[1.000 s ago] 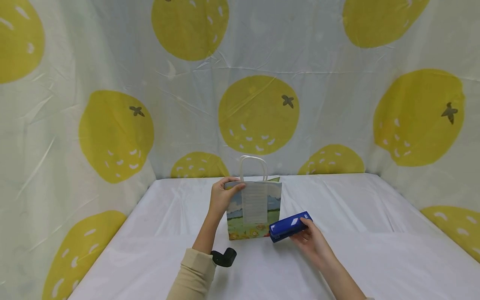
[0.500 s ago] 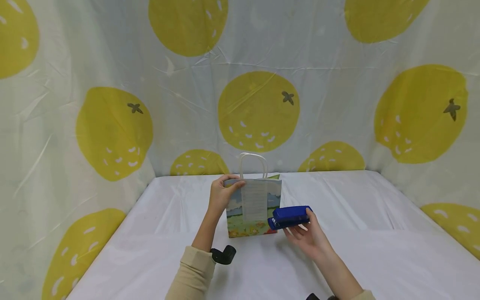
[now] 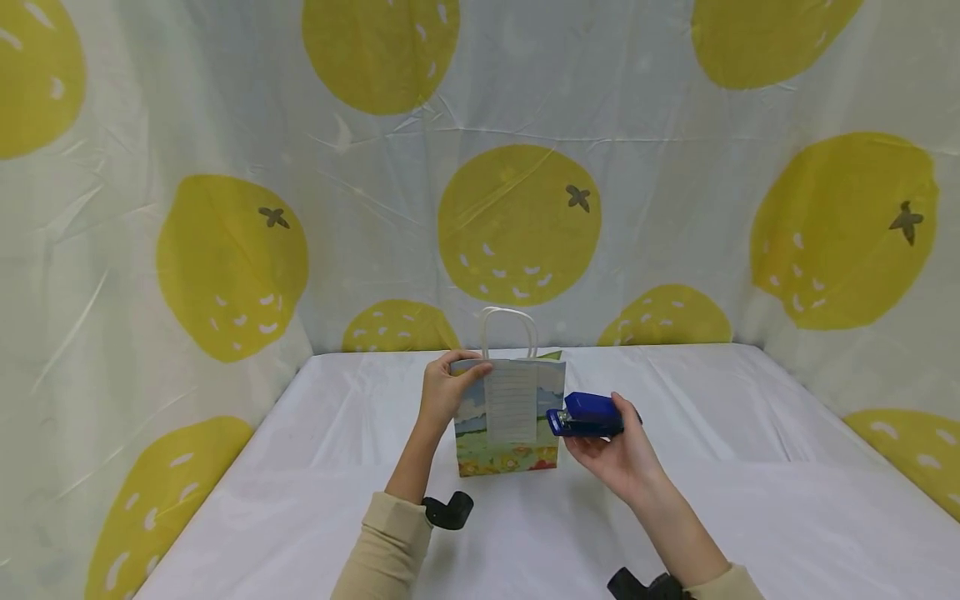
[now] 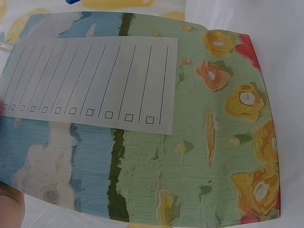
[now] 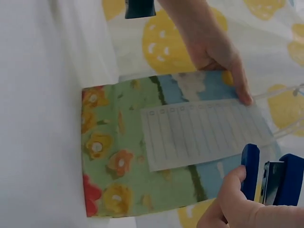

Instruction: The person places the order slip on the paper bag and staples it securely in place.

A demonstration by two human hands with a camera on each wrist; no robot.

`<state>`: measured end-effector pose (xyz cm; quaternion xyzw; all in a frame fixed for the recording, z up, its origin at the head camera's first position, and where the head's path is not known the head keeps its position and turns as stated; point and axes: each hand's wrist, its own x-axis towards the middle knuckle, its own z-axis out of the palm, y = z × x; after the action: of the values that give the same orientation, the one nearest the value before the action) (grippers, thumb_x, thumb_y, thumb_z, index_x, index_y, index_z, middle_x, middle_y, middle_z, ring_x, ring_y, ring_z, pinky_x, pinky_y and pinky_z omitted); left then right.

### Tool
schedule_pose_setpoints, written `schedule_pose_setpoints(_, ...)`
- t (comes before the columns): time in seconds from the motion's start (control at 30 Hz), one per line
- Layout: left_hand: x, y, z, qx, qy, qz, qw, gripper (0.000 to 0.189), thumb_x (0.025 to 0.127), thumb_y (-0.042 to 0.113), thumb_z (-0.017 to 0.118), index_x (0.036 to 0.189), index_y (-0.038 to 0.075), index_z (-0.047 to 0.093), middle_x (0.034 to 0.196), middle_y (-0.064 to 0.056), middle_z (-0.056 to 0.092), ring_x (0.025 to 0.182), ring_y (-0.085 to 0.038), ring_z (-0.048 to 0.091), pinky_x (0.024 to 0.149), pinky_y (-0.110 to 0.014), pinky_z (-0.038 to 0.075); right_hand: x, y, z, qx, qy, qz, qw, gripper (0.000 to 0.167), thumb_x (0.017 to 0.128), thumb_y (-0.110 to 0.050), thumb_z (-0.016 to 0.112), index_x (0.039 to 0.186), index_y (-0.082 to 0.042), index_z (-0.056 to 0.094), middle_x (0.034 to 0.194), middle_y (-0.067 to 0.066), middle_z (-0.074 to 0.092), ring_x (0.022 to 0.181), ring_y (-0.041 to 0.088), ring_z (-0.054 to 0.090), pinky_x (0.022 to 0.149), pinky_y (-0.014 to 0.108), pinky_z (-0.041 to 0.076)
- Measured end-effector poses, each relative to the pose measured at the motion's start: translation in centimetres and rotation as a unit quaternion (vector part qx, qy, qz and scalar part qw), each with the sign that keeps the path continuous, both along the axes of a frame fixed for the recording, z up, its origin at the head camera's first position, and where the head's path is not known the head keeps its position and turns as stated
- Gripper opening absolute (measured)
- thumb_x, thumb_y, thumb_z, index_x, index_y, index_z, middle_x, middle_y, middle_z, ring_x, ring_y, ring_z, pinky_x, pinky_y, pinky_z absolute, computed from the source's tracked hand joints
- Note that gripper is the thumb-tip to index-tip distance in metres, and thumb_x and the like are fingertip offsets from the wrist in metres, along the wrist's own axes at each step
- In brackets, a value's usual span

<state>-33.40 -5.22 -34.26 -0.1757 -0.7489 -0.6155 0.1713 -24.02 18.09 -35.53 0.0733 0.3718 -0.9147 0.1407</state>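
A small paper gift bag [image 3: 472, 437] with a painted meadow and flowers stands upright on the white cloth. A lined checklist sheet [image 3: 512, 408] lies flat against its front, also seen close up in the left wrist view. My left hand [image 3: 442, 390] pinches the bag's top left corner together with the sheet's upper edge, thumb in front. To the right of the bag, my right hand [image 3: 621, 458] holds a blue stapler [image 3: 592, 413], its front end turned toward the bag. In the right wrist view the two halves of the stapler [image 5: 250, 171] stand apart.
White twisted handles [image 3: 510, 312] rise from the bag's top. A white cloth [image 3: 300, 500] covers the table, and a lemon-print curtain [image 3: 375, 233] encloses the back and sides. Black wrist cameras [image 3: 450, 510] are on both forearms.
My right hand has raised the stapler and turned it from a tilted position to nearly level, its front end now beside the bag's right edge. My left hand keeps its place at the bag's corner.
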Motion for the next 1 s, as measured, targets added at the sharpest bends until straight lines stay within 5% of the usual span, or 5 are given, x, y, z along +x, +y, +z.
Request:
schedule_pose_setpoints(0.33,0.0,0.0,0.1,-0.003,-0.006,0.007,1.0000,0.027,0.074,0.024,0.074,0.092,0.004,0.068,0.114,-0.011,0.063,0.042,-0.004,0.018,0.045,-0.020,0.027,-0.8,0.3,2.4,-0.020,-0.001,-0.002,0.9998,0.075,0.092,-0.039,0.047,0.139,-0.027,-0.009,0.126,0.004,0.021,0.121,0.016,0.026,0.093,0.021,0.042)
schedule_pose_setpoints(0.4,0.0,0.0,0.1,-0.004,-0.008,0.009,0.9999,0.026,0.074,0.023,0.074,0.092,0.004,0.068,0.114,-0.011,0.063,0.045,-0.003,0.029,0.051,-0.020,0.033,-1.0,0.3,2.7,-0.020,-0.002,-0.009,0.9998,0.073,0.092,-0.037,0.049,0.139,-0.027,-0.005,0.125,0.004,0.023,0.120,0.015,0.028,0.093,0.021,0.042)
schedule_pose_setpoints(0.5,0.2,0.1,0.1,0.002,-0.010,0.009,0.9999,0.026,0.074,0.022,0.074,0.092,0.003,0.068,0.114,-0.011,0.063,0.076,-0.007,0.055,0.076,-0.028,0.045,-1.3,0.4,3.1,-0.022,-0.001,-0.019,0.9996,0.071,0.092,-0.035,0.049,0.140,-0.025,-0.003,0.122,0.003,0.025,0.117,0.013,0.030,0.091,0.021,0.042)
schedule_pose_setpoints(0.6,0.2,0.1,0.1,0.009,-0.008,0.004,0.9999,0.026,0.074,0.022,0.074,0.092,0.003,0.068,0.114,-0.012,0.063,0.113,-0.019,0.052,0.098,-0.041,0.039,-1.5,0.4,3.6,-0.030,0.001,-0.030,0.9991,0.071,0.091,-0.035,0.049,0.140,-0.024,-0.001,0.121,0.002,0.027,0.115,0.012,0.032,0.091,0.020,0.042)
schedule_pose_setpoints(1.0,0.1,0.0,0.0,0.012,0.003,0.003,0.9999,0.026,0.073,0.023,0.075,0.091,0.006,0.068,0.107,-0.009,0.065,0.105,-0.019,0.054,0.082,-0.028,0.042,-1.9,0.6,5.4,-0.045,0.008,-0.060,0.9972,0.073,0.087,-0.041,0.056,0.138,-0.032,0.005,0.120,-0.002,0.031,0.116,0.010,0.034,0.090,0.026,0.046)
